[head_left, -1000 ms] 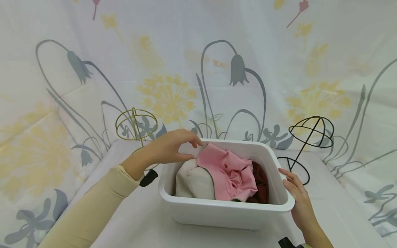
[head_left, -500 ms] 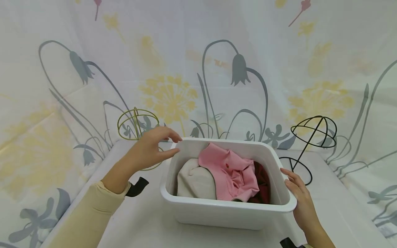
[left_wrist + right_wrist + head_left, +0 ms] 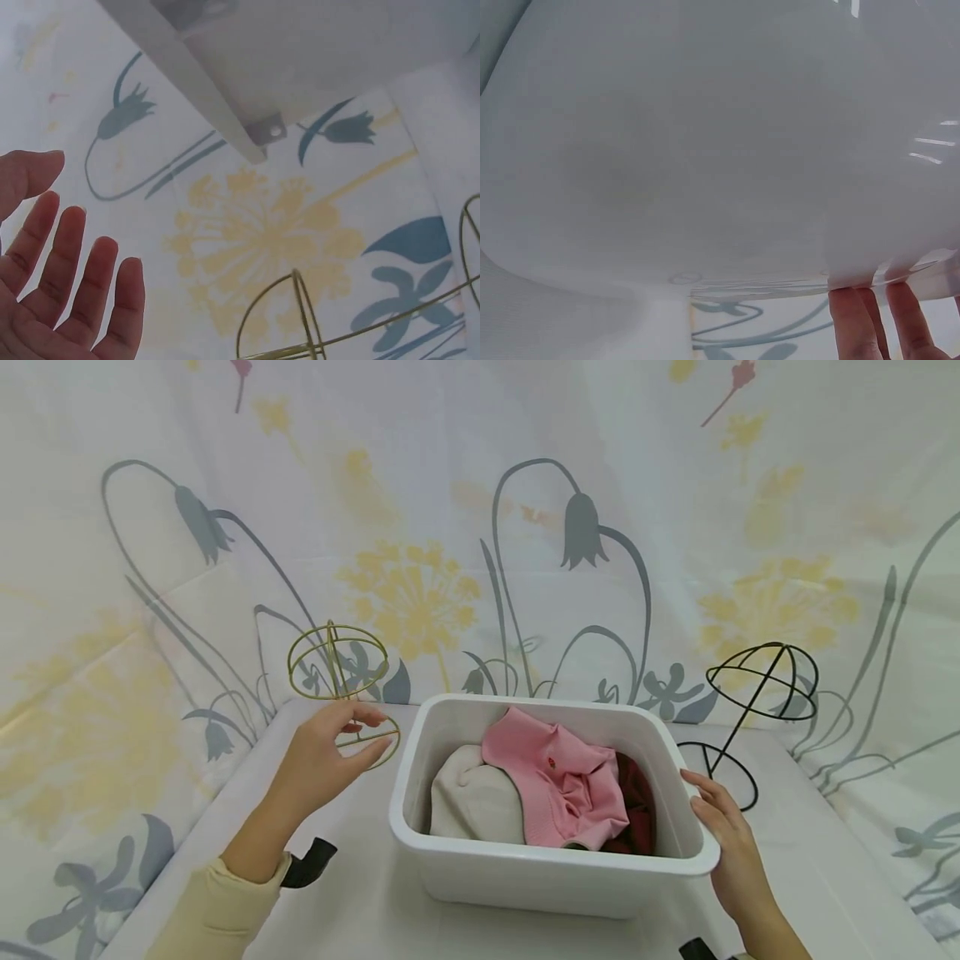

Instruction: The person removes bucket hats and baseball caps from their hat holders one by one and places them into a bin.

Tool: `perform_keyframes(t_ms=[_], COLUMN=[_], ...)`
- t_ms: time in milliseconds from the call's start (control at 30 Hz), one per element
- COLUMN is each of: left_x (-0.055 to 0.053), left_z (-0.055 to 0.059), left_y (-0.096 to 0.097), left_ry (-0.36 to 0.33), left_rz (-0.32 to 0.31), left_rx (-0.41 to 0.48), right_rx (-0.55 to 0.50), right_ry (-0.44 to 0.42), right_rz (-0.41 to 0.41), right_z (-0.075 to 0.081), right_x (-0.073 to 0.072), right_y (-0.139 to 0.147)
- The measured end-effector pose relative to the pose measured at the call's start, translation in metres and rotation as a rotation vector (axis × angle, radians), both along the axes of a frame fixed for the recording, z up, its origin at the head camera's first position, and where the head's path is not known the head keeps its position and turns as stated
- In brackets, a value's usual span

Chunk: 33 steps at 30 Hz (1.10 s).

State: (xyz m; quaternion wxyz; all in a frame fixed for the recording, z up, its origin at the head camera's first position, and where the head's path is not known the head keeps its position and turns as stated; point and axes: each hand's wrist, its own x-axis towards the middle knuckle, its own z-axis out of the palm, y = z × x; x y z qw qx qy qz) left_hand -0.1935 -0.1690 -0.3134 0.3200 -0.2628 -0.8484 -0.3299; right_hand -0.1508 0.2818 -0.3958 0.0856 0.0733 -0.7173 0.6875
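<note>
In the head view, a white plastic bin [image 3: 525,878] holds folded fabric items. A pink piece [image 3: 555,777] with a small red mark lies over the middle, an off-white one [image 3: 477,797] at the left, a dark red one [image 3: 637,802] at the right. My left hand [image 3: 318,764] is left of the bin, thumb and fingers parted, in front of a gold wire stand [image 3: 337,662] with a domed top. The left wrist view shows those fingers [image 3: 90,285] apart from the gold stand [image 3: 300,315]. My right hand [image 3: 723,843] grips the bin's right rim; its fingers [image 3: 855,322] touch the rim's underside.
A black wire stand [image 3: 761,681] with a domed top stands behind the bin to the right. The bin and stands are on a white-covered table [image 3: 345,902]. A flower-printed curtain [image 3: 480,510] hangs behind.
My left hand has moved left and down, from above the bin's left part, over its rim, to the gold stand. The right hand keeps its place on the bin.
</note>
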Motion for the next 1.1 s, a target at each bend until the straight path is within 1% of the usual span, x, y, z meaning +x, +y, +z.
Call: perform_keyframes(t_ms=[67,200,300,533,733,900,1000,1100], left_x=[0.000,0.000,0.001,0.004,0.007,0.007,0.007,0.007], left_z=[-0.006,-0.017,-0.026,-0.050,-0.069,-0.081,-0.087,-0.091], left_y=[-0.001,-0.002,-0.003,-0.004,-0.008,-0.013,-0.016,-0.019], left_ry=[-0.005,-0.009,-0.031,-0.107,-0.124,-0.164,-0.184,-0.189], left_rz=[0.016,0.025,0.043,0.114,0.161,0.207,0.228,0.240], left_rx=[0.009,0.026,0.030,0.004,-0.027,-0.063,-0.083,-0.097], right_rx=[0.007,0.030,0.031,0.029,0.021,0.023,-0.030,-0.057], right_ry=[-0.002,-0.007,-0.011,-0.011,-0.006,0.036,0.072,0.095], right_rz=[0.001,0.001,-0.002,-0.002,0.003,0.036,0.052,0.040], right_z=[0.001,0.002,0.001,0.000,0.000,-0.001,-0.003,-0.004], right_x=[0.000,0.000,0.001,0.002,0.000,0.000,0.000,-0.001], right_y=[0.001,0.002,0.003,0.004,0.006,0.012,0.019,0.027])
